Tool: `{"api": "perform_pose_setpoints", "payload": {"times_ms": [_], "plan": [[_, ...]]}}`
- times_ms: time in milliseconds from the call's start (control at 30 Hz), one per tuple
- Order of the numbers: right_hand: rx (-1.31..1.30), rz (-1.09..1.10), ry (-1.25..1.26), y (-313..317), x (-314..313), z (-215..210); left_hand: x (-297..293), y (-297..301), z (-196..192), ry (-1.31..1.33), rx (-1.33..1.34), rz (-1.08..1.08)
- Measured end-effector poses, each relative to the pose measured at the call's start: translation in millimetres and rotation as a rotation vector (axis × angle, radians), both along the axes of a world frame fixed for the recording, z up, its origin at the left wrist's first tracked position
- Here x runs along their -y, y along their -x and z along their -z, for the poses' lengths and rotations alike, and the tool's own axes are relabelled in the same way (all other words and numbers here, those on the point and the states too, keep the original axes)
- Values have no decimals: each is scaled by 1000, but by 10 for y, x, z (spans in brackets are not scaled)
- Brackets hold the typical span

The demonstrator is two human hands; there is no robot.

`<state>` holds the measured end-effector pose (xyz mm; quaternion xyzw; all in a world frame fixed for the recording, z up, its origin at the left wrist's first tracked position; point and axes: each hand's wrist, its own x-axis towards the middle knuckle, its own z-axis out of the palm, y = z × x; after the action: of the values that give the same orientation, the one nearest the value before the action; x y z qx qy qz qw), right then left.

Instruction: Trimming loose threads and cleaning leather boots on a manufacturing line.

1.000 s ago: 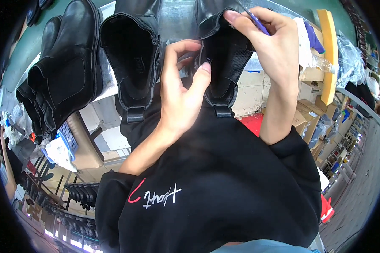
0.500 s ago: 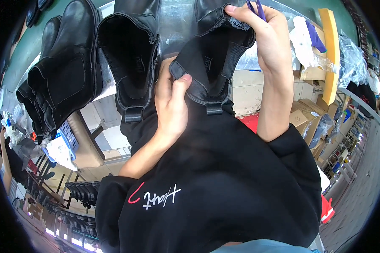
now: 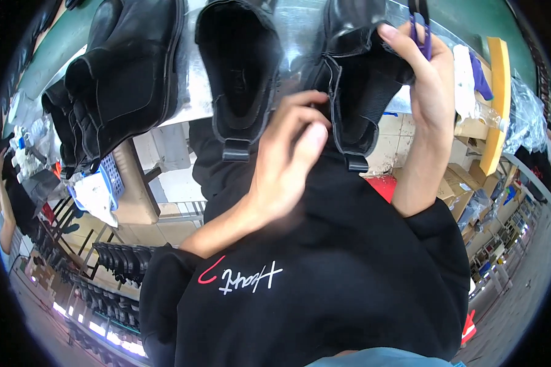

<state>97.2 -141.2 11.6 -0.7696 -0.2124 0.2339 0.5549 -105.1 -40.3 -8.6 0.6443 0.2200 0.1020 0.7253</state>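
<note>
The right hand (image 3: 425,79) was raised at the upper right of the view, its grip closed around the top edge of a black ankle boot (image 3: 361,92), with the fingers curled over the collar and the thumb on the near side. A small purple tool (image 3: 423,33) was pinched in the same hand, standing up above the fingertips; what kind of tool it was could not be told. The boot hung with its opening turned toward the camera, its elastic side panel facing out and a pull tab (image 3: 356,163) dangling at its lower end. The left hand (image 3: 288,162) was just beside the boot's left edge, blurred, its fingers half bent and loosely parted, holding nothing; whether the fingertips touched the leather could not be told. To the left, a second black boot (image 3: 239,67) lay on the pale worktop (image 3: 193,79) with its dark opening toward the camera and its own tab hanging over the worktop's edge. Farther left, a cluster of more black boots (image 3: 113,85) lay on their sides, packed against one another. Both forearms came out of the sleeves of a black sweatshirt (image 3: 324,281) that filled the lower middle of the view. At the right rim stood a yellow board (image 3: 499,104) and some cardboard boxes (image 3: 456,189).
</note>
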Motion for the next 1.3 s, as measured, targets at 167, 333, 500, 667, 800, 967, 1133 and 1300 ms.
{"api": "perform_pose_setpoints", "payload": {"times_ms": [167, 333, 500, 667, 800, 967, 1133, 1300], "plan": [[112, -8, -13, 64, 28, -64, -77, 296, -149, -306, 347, 3], [212, 160, -41, 172, 30, -172, -327, 459, -79, -663, 436, -265], [345, 172, -174, 250, -125, -270, -522, 525, 223, -660, 426, -417], [569, 12, 10, 549, -301, -516, -611, 420, 255, -702, 413, -378], [552, -142, -31, 644, -464, -437, -512, 345, 315, -829, 281, -390], [669, -258, 214, 757, -586, -420, -522, 289, 394, -862, 116, -375], [858, -393, 383, 747, -680, -358, -548, 301, 444, -805, 66, -369], [817, -367, 453, 747, -657, -419, -534, 357, 585, -639, -77, -288]]}}
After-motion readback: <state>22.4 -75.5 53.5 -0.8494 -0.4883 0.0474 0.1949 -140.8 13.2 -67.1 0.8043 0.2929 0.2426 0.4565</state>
